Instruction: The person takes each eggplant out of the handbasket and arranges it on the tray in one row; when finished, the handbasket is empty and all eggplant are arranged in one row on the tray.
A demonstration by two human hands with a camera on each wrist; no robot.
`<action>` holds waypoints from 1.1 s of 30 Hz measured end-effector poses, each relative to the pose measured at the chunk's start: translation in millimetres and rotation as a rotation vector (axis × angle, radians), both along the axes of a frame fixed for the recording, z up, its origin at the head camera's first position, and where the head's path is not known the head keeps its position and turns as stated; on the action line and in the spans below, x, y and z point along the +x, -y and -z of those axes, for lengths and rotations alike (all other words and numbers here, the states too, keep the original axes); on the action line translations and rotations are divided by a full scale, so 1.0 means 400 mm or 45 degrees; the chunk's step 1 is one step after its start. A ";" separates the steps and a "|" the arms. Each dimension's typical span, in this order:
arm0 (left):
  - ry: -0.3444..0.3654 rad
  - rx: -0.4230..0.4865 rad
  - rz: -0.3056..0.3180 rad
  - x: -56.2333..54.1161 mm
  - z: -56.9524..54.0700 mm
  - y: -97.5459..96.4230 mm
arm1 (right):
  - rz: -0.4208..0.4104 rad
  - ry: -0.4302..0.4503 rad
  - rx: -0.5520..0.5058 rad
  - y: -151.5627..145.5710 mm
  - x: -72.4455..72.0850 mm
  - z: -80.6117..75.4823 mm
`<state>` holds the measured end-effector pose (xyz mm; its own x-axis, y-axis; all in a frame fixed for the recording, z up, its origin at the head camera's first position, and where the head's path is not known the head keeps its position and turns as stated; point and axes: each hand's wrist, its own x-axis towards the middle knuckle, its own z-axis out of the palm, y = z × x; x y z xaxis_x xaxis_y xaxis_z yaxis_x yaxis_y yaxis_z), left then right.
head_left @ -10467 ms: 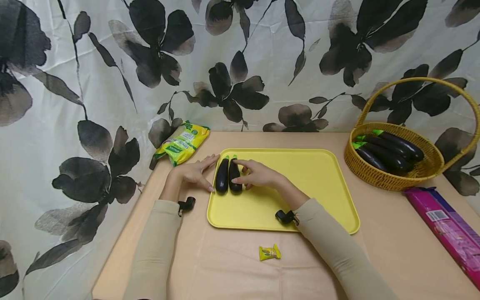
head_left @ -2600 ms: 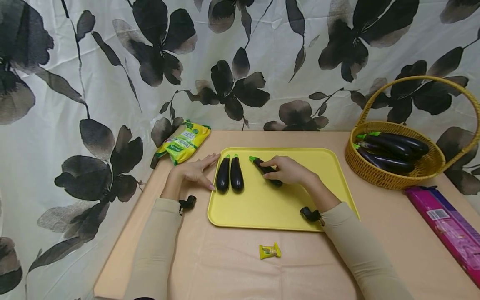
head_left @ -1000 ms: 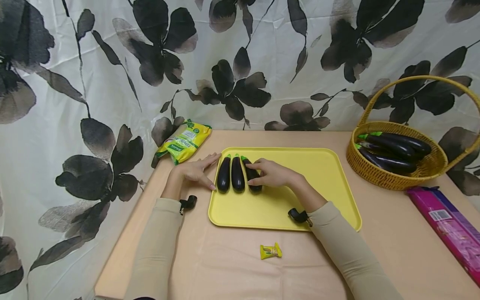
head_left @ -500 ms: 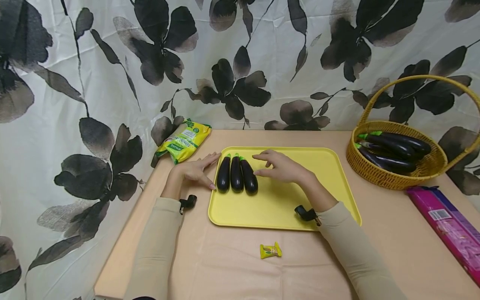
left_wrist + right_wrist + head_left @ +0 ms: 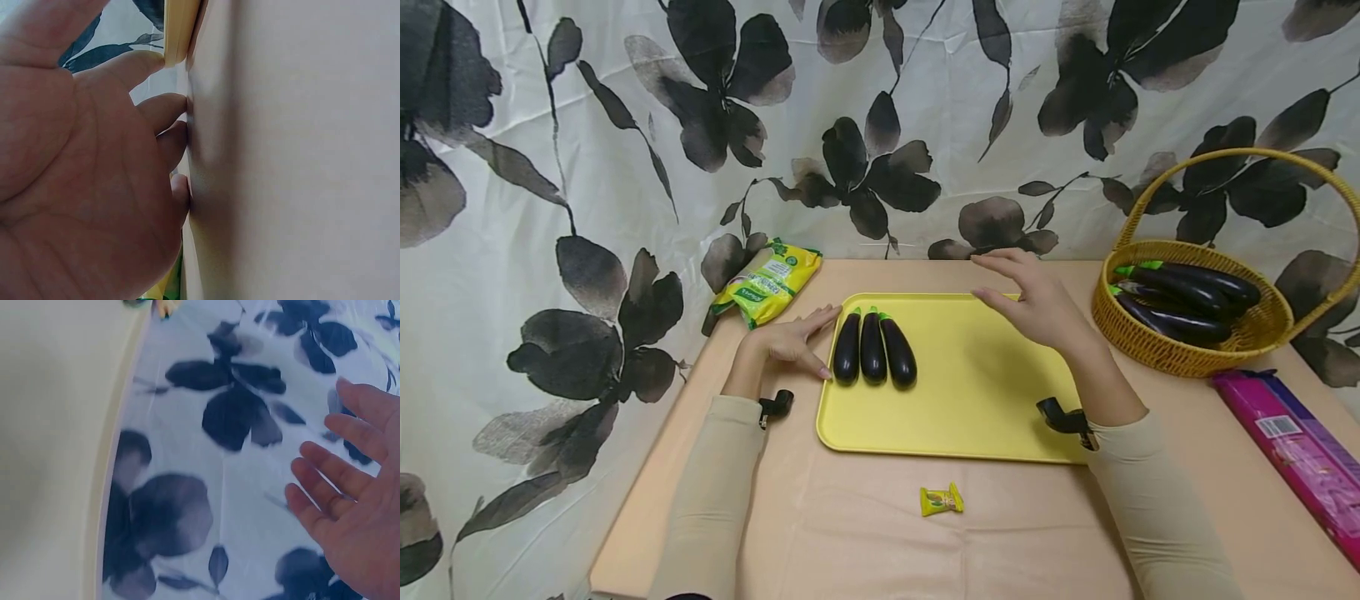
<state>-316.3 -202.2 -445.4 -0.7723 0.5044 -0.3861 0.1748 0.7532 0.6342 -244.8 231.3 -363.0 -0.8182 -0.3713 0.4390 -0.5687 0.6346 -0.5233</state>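
Note:
Three dark eggplants lie side by side at the left end of the yellow tray (image 5: pixel 970 400): a left eggplant (image 5: pixel 846 350), a middle eggplant (image 5: pixel 872 350) and a right eggplant (image 5: pixel 898 354), green stems toward the back. My left hand (image 5: pixel 782 346) rests at the tray's left edge with fingers spread; in the left wrist view fingertips touch the tray's rim (image 5: pixel 177 37). My right hand (image 5: pixel 1033 296) is raised over the tray's back right part, fingers extended and holding nothing. The right wrist view shows that hand (image 5: pixel 350 487) with its fingers apart.
At the right stands a wicker basket (image 5: pixel 1157 354) with a tall handle and several eggplants (image 5: pixel 1195 292) inside. A magenta package (image 5: pixel 1292 458) lies before it. A yellow-green bag (image 5: pixel 767 279) sits at back left, a small yellow wrapped candy (image 5: pixel 942 500) in front of the tray.
A third eggplant has been slid left against the other two and let go. My right hand has since lifted and moved right and back toward the basket; my left hand has stayed put.

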 end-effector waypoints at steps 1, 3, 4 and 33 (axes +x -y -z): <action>0.000 -0.001 0.000 0.000 0.000 0.000 | 0.009 -0.018 -0.022 -0.016 -0.002 0.002; -0.001 -0.005 0.002 0.000 0.001 -0.001 | 0.025 -0.034 -0.056 -0.047 -0.006 0.006; -0.003 -0.009 0.005 0.000 0.001 -0.001 | 0.041 -0.039 -0.062 -0.062 -0.007 0.008; -0.017 -0.027 0.008 0.004 -0.007 -0.004 | 0.444 0.026 -0.148 -0.299 0.004 0.001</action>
